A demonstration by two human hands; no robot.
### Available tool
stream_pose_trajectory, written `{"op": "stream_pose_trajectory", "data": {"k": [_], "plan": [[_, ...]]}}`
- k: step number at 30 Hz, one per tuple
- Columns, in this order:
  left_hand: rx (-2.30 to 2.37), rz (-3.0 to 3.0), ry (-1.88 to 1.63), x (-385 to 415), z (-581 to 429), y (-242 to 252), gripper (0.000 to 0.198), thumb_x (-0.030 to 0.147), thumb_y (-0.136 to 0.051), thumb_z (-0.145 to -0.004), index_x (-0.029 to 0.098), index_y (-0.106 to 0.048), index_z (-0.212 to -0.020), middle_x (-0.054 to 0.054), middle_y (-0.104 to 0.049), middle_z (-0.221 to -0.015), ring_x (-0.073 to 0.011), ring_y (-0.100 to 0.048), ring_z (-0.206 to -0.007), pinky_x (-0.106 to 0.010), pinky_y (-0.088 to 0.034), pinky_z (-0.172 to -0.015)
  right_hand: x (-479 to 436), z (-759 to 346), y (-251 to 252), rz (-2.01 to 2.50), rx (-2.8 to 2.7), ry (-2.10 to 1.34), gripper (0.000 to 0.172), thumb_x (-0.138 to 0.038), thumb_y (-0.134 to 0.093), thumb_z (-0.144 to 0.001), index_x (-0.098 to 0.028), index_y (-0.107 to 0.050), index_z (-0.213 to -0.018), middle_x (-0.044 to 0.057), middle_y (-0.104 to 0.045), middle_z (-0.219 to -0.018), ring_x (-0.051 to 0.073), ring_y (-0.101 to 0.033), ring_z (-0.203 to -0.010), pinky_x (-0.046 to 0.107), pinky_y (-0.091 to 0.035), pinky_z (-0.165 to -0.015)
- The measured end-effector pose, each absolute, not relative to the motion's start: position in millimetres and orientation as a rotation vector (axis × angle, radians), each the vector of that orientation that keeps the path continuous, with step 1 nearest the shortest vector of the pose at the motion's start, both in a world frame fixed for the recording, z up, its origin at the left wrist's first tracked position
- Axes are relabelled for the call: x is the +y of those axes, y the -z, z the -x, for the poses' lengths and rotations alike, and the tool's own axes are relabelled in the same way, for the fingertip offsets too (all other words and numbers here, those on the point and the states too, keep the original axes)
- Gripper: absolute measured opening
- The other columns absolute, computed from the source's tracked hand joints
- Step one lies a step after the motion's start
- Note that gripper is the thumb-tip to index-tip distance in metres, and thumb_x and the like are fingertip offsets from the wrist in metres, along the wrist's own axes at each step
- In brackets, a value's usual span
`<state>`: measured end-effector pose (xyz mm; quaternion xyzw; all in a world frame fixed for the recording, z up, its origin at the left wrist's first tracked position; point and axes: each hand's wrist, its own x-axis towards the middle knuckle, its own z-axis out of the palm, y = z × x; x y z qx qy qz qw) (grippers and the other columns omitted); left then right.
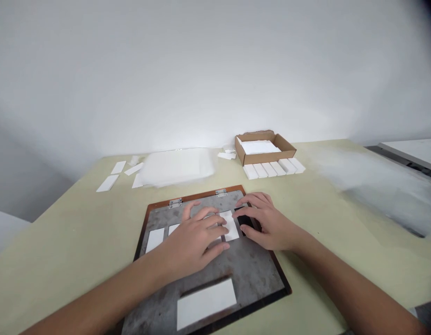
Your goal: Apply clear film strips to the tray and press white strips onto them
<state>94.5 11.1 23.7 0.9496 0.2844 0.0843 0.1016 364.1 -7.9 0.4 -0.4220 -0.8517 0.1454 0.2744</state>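
- Left hand [196, 237] lies flat, fingers spread, pressing on a white card [231, 225] set in the grey plate [250, 270].
- Right hand [267, 223], fingers loosely spread, rests just right of that card.
- Larger sheet [205, 303] lies near on the plate.
- Box [267, 156] stands far right on the bench [62, 242].

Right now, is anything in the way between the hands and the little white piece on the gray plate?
Nothing visible is. The left hand touches the white piece on the gray plate with its fingertips, and the right hand rests right beside it, fingers over a dark empty slot.
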Motion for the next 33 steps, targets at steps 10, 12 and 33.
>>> {"op": "stream_pose_trajectory", "data": {"k": [10, 12, 33], "plan": [[0.863, -2.821, -0.265, 10, -96, -21, 0.025, 0.039, -0.058, -0.106, 0.033, -0.066, -0.129, -0.004, -0.066, -0.139, -0.0325, -0.051, -0.138, -0.065, -0.016, -0.124, -7, -364, 2, 1.127, -2.285, -0.369, 0.034, -0.021, -0.063, -0.095, -0.029, -0.068, -0.128, 0.009, -0.065, -0.133, 0.03, -0.054, -0.128, 0.053, -0.037, -0.113], [0.875, -2.824, -0.272, 10, -92, -23, 0.029, 0.041, -0.058, -0.106, 0.033, -0.064, -0.132, -0.005, -0.063, -0.143, -0.0327, -0.051, -0.138, -0.065, -0.019, -0.123, -7, -364, 2, 1.12, -2.291, -0.368, 0.035, -0.021, -0.062, -0.096, -0.028, -0.067, -0.129, 0.009, -0.064, -0.133, 0.03, -0.054, -0.129, 0.054, -0.037, -0.112], [1.068, -2.709, -0.252, 8, -61, -20, 0.051, 0.039, -0.066, -0.097, 0.034, -0.049, -0.145, -0.003, -0.064, -0.14, -0.0305, -0.053, -0.133, -0.059, -0.014, -0.12, -10, -364, 3, 1.118, -2.327, -0.372, 0.033, -0.019, -0.061, -0.098, -0.028, -0.065, -0.129, 0.008, -0.063, -0.135, 0.029, -0.051, -0.13, 0.054, -0.034, -0.114]]}}
